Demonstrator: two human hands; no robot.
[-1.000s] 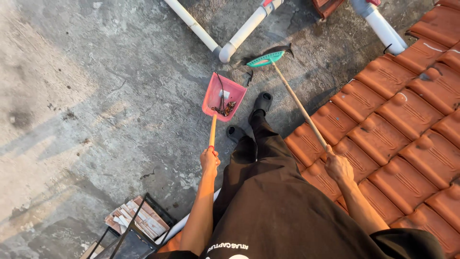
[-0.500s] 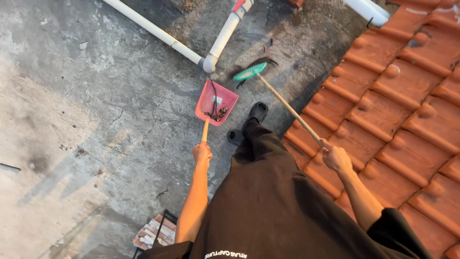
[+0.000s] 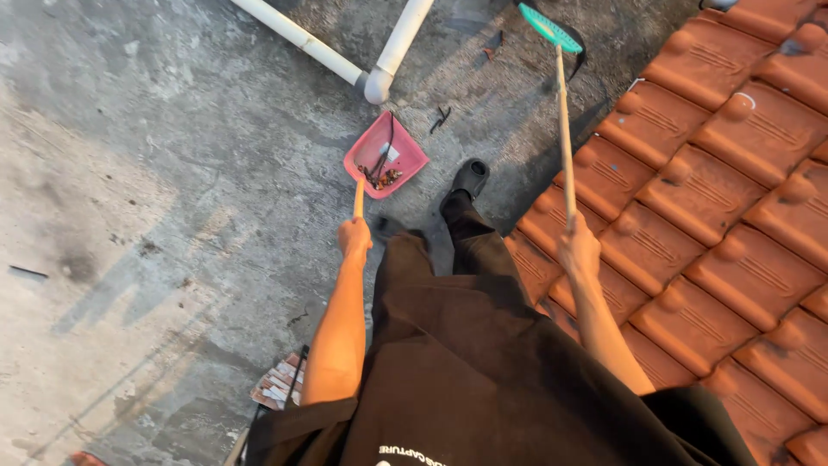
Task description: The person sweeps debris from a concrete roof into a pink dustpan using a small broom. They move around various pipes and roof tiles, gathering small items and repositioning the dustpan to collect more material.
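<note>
My left hand [image 3: 354, 237] grips the orange handle of a pink dustpan [image 3: 385, 155] that rests on the grey concrete with dark debris and twigs inside. My right hand [image 3: 579, 248] holds the long wooden stick of a broom [image 3: 563, 121]; its green head [image 3: 550, 28] is out ahead near the top edge, over the concrete. I stand in dark trousers with a black shoe [image 3: 470, 178] just right of the dustpan.
White plastic pipes [image 3: 377, 73] join in an elbow just beyond the dustpan. Orange clay roof tiles [image 3: 733, 164] rise along the right side. Small dark twigs [image 3: 442, 116] lie near the pipe. A stack of tiles [image 3: 278, 384] sits at the lower left.
The broom head has swung away from the dustpan, up and to the right; the stick now stands nearly straight ahead. The dustpan stays in my left hand on the concrete.
</note>
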